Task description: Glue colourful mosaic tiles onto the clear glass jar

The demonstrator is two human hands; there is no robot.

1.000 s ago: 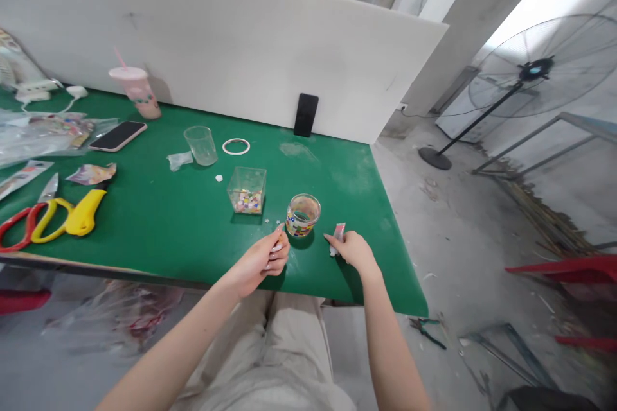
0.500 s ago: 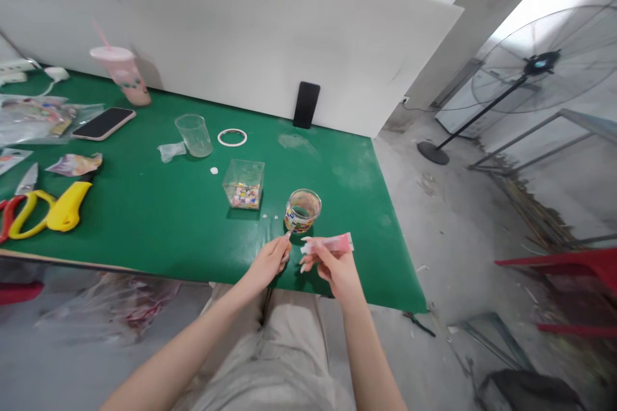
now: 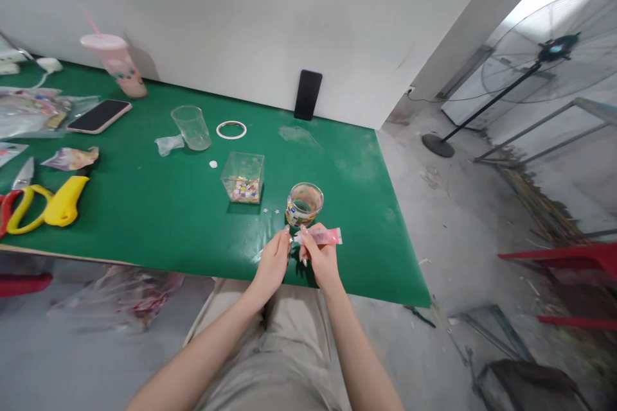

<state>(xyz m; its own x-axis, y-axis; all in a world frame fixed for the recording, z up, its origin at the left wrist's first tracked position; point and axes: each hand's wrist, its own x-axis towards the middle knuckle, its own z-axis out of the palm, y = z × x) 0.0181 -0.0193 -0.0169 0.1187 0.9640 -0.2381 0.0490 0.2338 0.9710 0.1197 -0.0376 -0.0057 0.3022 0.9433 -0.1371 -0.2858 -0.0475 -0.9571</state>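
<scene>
My right hand (image 3: 319, 258) is closed around a small pink squeeze tube (image 3: 328, 236), its nozzle pointing left toward my left fingertips. My left hand (image 3: 274, 262) is closed in a pinch on a tiny pale piece (image 3: 291, 240), which looks like a star but is too small to be sure of. Just beyond both hands stands a round glass (image 3: 304, 204) with colourful mosaic bits around its side. Two small silvery stars (image 3: 271, 211) lie to its left. Behind them, a clear square box (image 3: 243, 176) holds many coloured tiles.
On the green table (image 3: 347, 205) are a clear plastic cup (image 3: 191, 128), a white ring (image 3: 232, 130), yellow-handled scissors (image 3: 62, 202), a phone (image 3: 100, 117) and a pink tumbler (image 3: 116, 64). Another dark phone (image 3: 308, 95) leans on the white partition (image 3: 216, 26). A fan (image 3: 554, 51) stands right.
My right hand has moved left with the tube, bringing its nozzle to my left fingertips. My left hand has turned more upright, and the tiny pale piece now shows at its fingertips.
</scene>
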